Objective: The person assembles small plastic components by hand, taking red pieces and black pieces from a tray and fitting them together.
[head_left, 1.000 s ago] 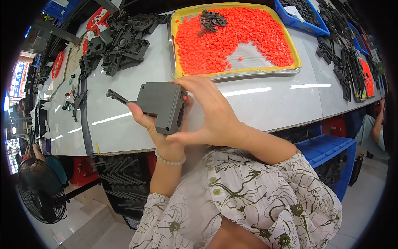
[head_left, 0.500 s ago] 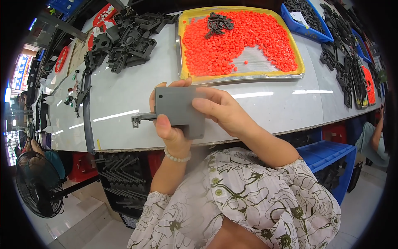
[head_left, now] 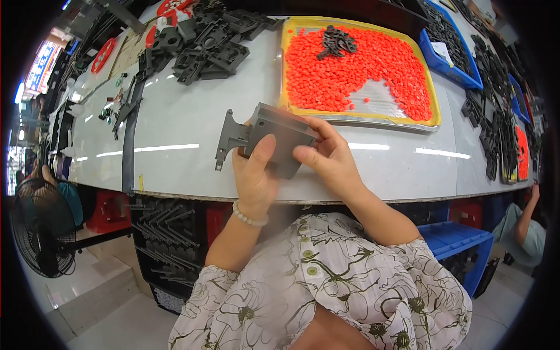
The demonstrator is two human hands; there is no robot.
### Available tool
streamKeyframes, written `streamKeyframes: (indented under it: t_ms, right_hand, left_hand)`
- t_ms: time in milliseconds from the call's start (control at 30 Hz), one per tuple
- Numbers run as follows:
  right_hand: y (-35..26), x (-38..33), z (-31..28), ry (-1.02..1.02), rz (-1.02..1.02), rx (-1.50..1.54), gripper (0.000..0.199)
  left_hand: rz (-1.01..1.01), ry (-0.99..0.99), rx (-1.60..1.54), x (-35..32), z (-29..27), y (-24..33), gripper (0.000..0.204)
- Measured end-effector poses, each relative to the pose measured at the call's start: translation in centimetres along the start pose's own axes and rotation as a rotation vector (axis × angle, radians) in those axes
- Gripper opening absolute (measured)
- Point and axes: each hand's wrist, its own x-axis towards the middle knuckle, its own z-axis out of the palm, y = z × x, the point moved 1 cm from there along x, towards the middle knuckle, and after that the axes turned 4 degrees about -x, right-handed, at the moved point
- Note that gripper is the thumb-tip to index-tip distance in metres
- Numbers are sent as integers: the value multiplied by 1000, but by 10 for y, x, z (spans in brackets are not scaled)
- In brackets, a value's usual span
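Note:
Both my hands hold a dark grey, box-shaped plastic housing point(head_left: 279, 137) above the near part of the table. A bracket-like arm point(head_left: 231, 139) with a small clip at its tip sticks out from the housing's left side. My left hand point(head_left: 256, 169), with a beaded bracelet at the wrist, grips the lower left, its thumb lying on the front face. On the right edge, my right hand point(head_left: 329, 154) pinches the housing between thumb and fingers. The fingers behind it are partly hidden.
Beyond my hands lies a yellow-rimmed tray point(head_left: 284, 76) of small red pieces point(head_left: 315, 81), with black parts point(head_left: 336, 42) on top. Dark plastic parts point(head_left: 213, 49) are piled at the back left. A blue bin point(head_left: 430, 55) stands at the back right, a fan point(head_left: 46, 227) at the lower left.
The housing has been tilted and turned, so its arm now stands more upright and its top edge shows. Both hands still grip it. The whole view has shifted slightly.

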Motion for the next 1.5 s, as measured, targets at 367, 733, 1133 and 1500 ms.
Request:
streamKeyframes:
  t_ms: [367, 733, 1133, 1500]
  right_hand:
    - [14, -9, 31, -103, -75, -187, 65]
    - [35, -16, 69, -378, -60, -443, 61]
    - [41, -16, 71, -380, -45, -716, 44]
    - [47, -18, 75, -344, -50, -773, 39]
  left_hand:
    - [20, -78, -81, -20, -28, 21, 61]
    - [381, 550, 254, -138, -136, 117, 47]
    - [553, 1403, 745, -391, -409, 224, 44]
    - [-120, 1482, 739, -425, -507, 191, 41]
